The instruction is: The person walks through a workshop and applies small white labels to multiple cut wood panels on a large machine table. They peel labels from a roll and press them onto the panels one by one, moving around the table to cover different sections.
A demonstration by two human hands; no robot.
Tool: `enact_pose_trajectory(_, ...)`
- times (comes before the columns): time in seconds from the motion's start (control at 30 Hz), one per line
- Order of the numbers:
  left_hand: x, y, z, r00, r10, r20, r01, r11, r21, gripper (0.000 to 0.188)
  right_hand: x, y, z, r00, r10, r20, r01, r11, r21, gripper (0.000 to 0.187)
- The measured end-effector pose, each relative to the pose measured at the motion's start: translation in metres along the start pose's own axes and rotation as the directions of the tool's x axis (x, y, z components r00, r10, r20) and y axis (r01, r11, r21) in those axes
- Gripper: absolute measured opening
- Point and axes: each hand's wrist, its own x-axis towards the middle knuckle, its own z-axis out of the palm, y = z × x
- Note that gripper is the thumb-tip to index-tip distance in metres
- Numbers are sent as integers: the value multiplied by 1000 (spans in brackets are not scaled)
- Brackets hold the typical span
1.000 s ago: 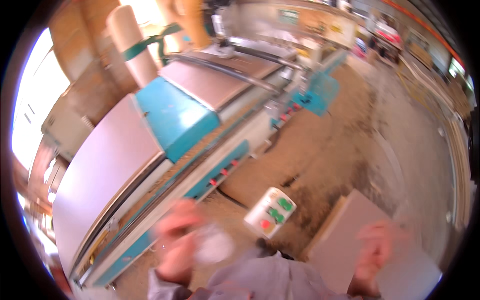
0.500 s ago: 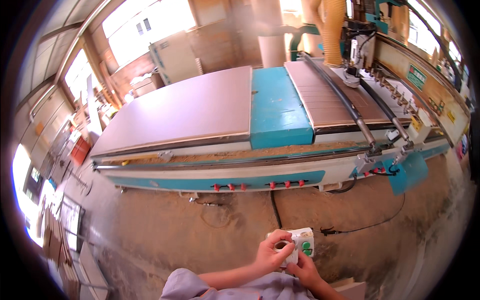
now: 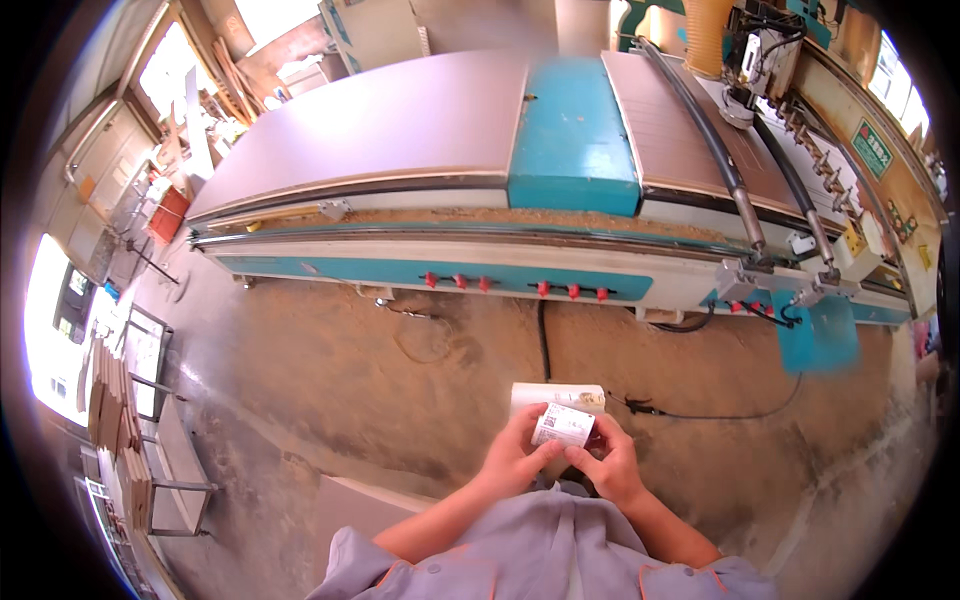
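Note:
Both hands hold a roll of white printed labels (image 3: 564, 428) in front of my body, a square printed code facing up. My left hand (image 3: 514, 456) is closed around its left side, the thumb at the lower edge. My right hand (image 3: 612, 462) grips the right side, its thumb also along the near edge. Just beyond the hands is a white box (image 3: 556, 394), partly covered by them.
A long CNC router table (image 3: 400, 265) spans the view ahead, carrying a large brown panel (image 3: 390, 130) and a cut panel (image 3: 690, 150) either side of a turquoise cover (image 3: 572, 140). A cable (image 3: 715, 414) lies on the dusty floor. Boards lean on a rack (image 3: 180, 440) at left.
The label roll has turned from showing its core hole to showing its printed face. My right hand has come up around its right side. The view has tilted down, and the box's green buttons are hidden.

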Motion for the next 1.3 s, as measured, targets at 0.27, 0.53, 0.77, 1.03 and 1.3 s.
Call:
enact_pose_trajectory(0.27,17,-27,-9,977,186,102,-204,957,208,62,-11,-19,6,975,-68,-213,29,984,-178,49)
enact_pose_trajectory(0.53,13,-75,-21,994,105,14,-104,991,-83,66,-22,10,34,942,-214,-257,84,895,-438,49)
enact_pose_trajectory(0.77,26,-30,-25,979,202,33,-204,947,247,62,-6,31,37,976,-136,-173,108,981,-162,52)
enact_pose_trajectory(1.03,12,-13,-34,918,291,-269,-198,926,322,53,19,6,38,966,-220,134,254,897,-362,49)
enact_pose_trajectory(1.3,28,-30,-48,951,97,-292,-53,987,154,42,23,35,26,950,-246,190,296,905,-305,50)
